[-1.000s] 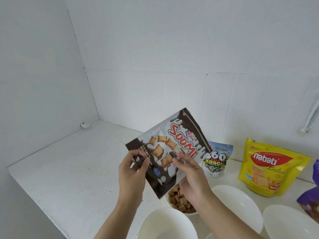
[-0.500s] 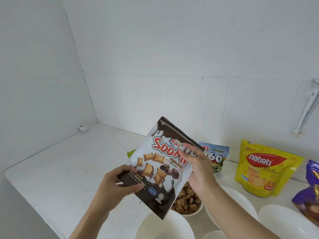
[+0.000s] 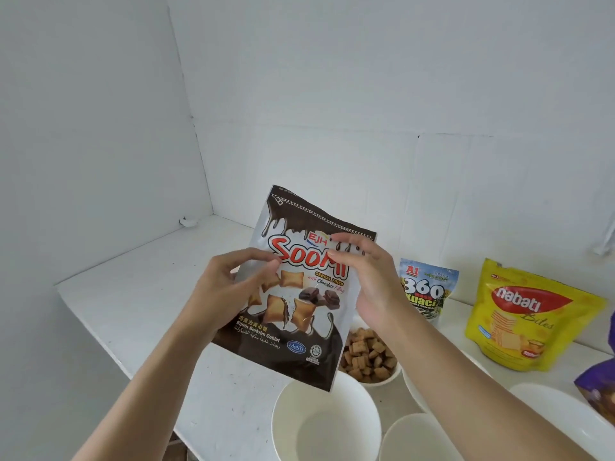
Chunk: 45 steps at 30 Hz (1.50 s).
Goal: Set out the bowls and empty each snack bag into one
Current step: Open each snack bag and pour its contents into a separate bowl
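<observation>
Both hands are clamped on the Soomi bag (image 3: pixel 293 341), which is held upright and slightly tilted above the counter (image 3: pixel 133 294). Its left edge is pinched between the thumb and forefinger of the left hand (image 3: pixel 226 287). Its right edge, near the top, is gripped by the curled fingers of the right hand (image 3: pixel 369 284). The bag's lower corner is hung over an empty bowl (image 3: pixel 326 427). A filled bowl (image 3: pixel 382 382) is seen just behind it. Farther right, a Kuaci bag (image 3: pixel 426 291) and a Nabati bag (image 3: pixel 525 314) are stood against the wall.
</observation>
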{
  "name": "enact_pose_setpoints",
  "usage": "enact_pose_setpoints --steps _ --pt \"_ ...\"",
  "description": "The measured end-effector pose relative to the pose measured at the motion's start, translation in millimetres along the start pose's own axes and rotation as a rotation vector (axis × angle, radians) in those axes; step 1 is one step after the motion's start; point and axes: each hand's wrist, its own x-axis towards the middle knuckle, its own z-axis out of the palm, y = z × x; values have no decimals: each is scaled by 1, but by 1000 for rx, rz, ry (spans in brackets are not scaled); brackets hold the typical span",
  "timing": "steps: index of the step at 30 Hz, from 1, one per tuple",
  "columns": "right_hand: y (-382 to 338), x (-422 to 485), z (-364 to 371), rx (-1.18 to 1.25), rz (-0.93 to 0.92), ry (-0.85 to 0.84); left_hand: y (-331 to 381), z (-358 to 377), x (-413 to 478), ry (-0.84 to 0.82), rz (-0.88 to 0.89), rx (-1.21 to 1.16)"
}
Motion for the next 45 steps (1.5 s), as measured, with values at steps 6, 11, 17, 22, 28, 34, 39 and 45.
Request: enact_pose_setpoints --steps 6,11,17,22,28,34,39,45 --pt "-6 -21 17 -145 -67 -203 6 -1 -26 111 169 -117" --pt "14 -32 38 -139 -117 -283 -8 -20 -50 308 179 -163" --pt "52 -47 83 -86 -115 -228 -26 -56 -91 502 133 -150" --pt "69 -72 128 -79 -65 -347 -39 -100 -136 627 95 -81" --pt "113 -107 180 -272 -10 -539 -63 -145 -194 839 17 -110" --pt "161 -150 217 -422 -57 -641 -95 -180 -249 854 -93 -65" --pt "205 -178 236 -406 18 -560 -130 -206 -274 839 -153 -112" --pt "249 -187 255 -221 156 -476 -168 -219 -273 900 -229 -258"
